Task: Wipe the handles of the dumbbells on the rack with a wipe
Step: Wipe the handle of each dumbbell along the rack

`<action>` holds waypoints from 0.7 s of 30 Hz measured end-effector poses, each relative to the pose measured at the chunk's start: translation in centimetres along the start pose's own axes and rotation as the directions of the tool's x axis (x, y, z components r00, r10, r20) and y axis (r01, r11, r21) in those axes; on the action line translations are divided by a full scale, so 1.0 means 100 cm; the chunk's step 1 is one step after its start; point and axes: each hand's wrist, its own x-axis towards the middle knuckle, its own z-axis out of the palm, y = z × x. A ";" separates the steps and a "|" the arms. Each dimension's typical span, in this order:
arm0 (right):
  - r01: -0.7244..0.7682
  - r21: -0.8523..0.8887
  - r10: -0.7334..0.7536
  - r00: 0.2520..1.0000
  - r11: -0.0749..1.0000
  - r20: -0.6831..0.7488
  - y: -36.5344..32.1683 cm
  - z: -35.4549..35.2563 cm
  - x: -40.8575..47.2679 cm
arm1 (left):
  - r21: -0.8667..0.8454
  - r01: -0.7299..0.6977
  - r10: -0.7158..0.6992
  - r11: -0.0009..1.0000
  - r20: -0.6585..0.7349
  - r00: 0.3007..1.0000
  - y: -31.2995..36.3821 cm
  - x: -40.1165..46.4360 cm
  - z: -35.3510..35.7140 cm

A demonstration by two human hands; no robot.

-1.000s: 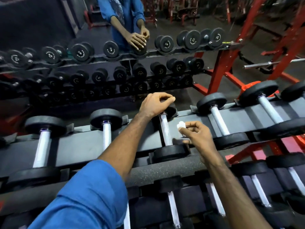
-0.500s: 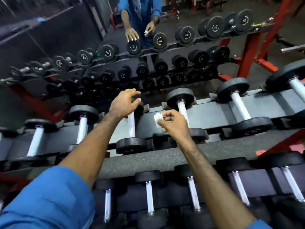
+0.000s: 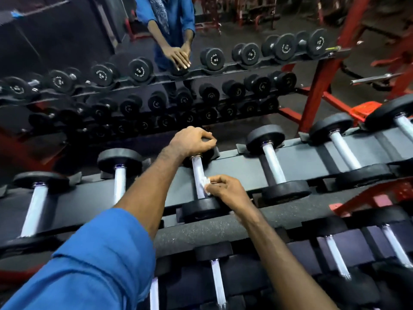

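A grey dumbbell rack (image 3: pixel 234 171) carries a row of dumbbells with black heads and pale metal handles. My left hand (image 3: pixel 190 142) grips the far head of the middle dumbbell (image 3: pixel 202 209). My right hand (image 3: pixel 225 190) pinches a small white wipe (image 3: pixel 204 183) and presses it against the lower part of that dumbbell's handle (image 3: pixel 196 168). Neighbouring dumbbells lie to the left (image 3: pixel 119 175) and to the right (image 3: pixel 271 164). A lower tier shows more handles (image 3: pixel 218 280).
A mirror behind the rack shows the reflected dumbbell rows (image 3: pixel 138 70) and the person's reflection (image 3: pixel 172 30). Red gym frames (image 3: pixel 321 79) stand at the right. A dark padded rail (image 3: pixel 223 229) runs between the two tiers.
My right hand has come down from above the rack and set the wipe onto the handle. The left hand stays on the far head. The view has shifted slightly.
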 end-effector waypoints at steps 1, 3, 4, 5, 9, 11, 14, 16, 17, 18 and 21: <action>-0.022 0.040 0.022 1.000 0.999 0.000 -0.002 0.001 0.001 | 0.003 -0.014 0.014 1.000 -0.015 1.000 -0.002 0.001 0.001; -0.074 0.073 0.073 0.997 0.995 0.021 -0.009 0.003 0.011 | 0.015 -0.031 0.032 0.999 -0.055 0.998 -0.004 0.001 0.002; -0.100 0.053 0.098 0.994 0.994 0.038 -0.015 0.007 0.017 | 0.016 -0.037 0.038 0.999 -0.073 0.997 -0.007 0.002 0.003; -0.121 0.030 0.120 0.992 0.992 0.042 -0.021 0.009 0.024 | 0.013 -0.039 0.040 0.999 -0.085 0.996 -0.007 0.002 0.004; -0.132 0.008 0.132 0.991 0.991 0.014 -0.034 0.014 0.033 | 0.009 -0.043 0.044 0.999 -0.099 0.994 -0.008 0.002 0.005; -0.155 -0.009 0.155 0.984 0.988 0.092 -0.027 0.009 0.022 | 0.017 -0.047 0.049 0.999 -0.112 0.993 -0.008 0.003 0.007; -0.169 -0.045 0.175 0.965 0.985 0.195 -0.024 0.002 0.012 | 0.020 -0.039 0.042 0.999 -0.138 0.990 -0.008 0.004 0.007; -0.180 -0.021 0.181 0.969 0.983 0.168 -0.035 0.006 0.019 | 0.018 -0.028 0.030 0.999 -0.144 0.989 -0.007 0.002 0.007; -0.185 0.003 0.183 0.973 0.983 0.143 -0.041 0.009 0.026 | 0.013 -0.020 0.022 1.000 -0.147 0.989 -0.007 0.001 0.007; -0.184 0.029 0.179 0.976 0.983 0.120 -0.047 0.012 0.032 | 0.007 -0.013 0.014 1.000 -0.150 0.989 -0.006 0.000 0.007; -0.176 0.058 0.170 0.980 0.983 0.104 -0.048 0.011 0.039 | -0.001 0.000 0.000 1.000 -0.146 0.989 -0.005 0.001 0.007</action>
